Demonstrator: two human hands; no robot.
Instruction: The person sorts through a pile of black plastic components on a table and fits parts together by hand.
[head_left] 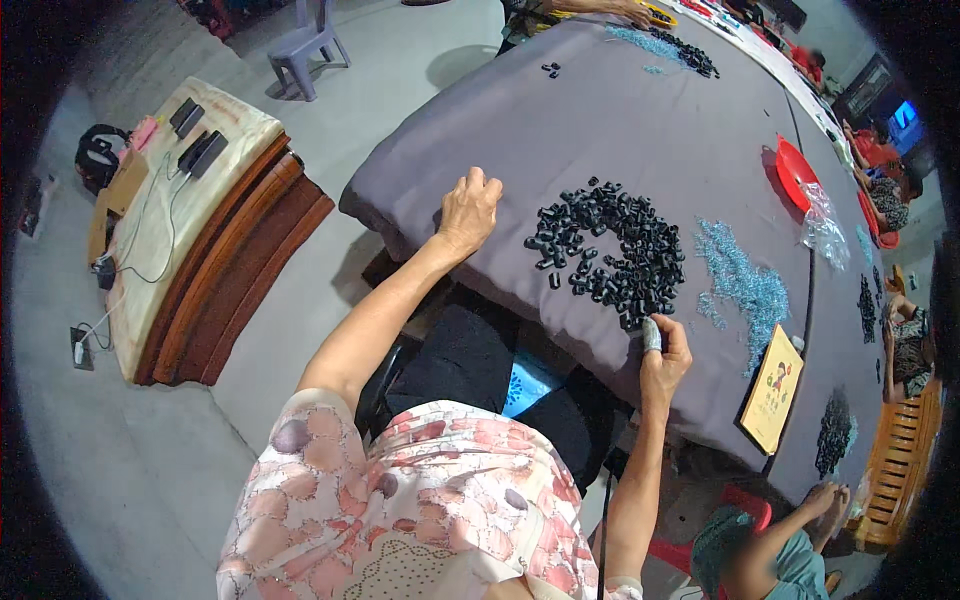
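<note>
A pile of small, short black plastic pieces, some looking tube-like, is spread on the grey cloth-covered table in front of me. My left hand is left of the pile, close to the table's near left edge, its fingers curled down and closed. Whatever it may hold is hidden. At the pile's near edge is my right hand, with a greyish wrap on one digit. Its fingers are bent closed beside the nearest black pieces; I cannot see what is between them. Right of the black pile lies a heap of tiny clear-blue pieces.
A yellow booklet lies near the table's right side. Farther off are a red plate and a clear plastic bag. Other people work around the table with similar piles. A marble-topped cabinet and a grey plastic chair stand left.
</note>
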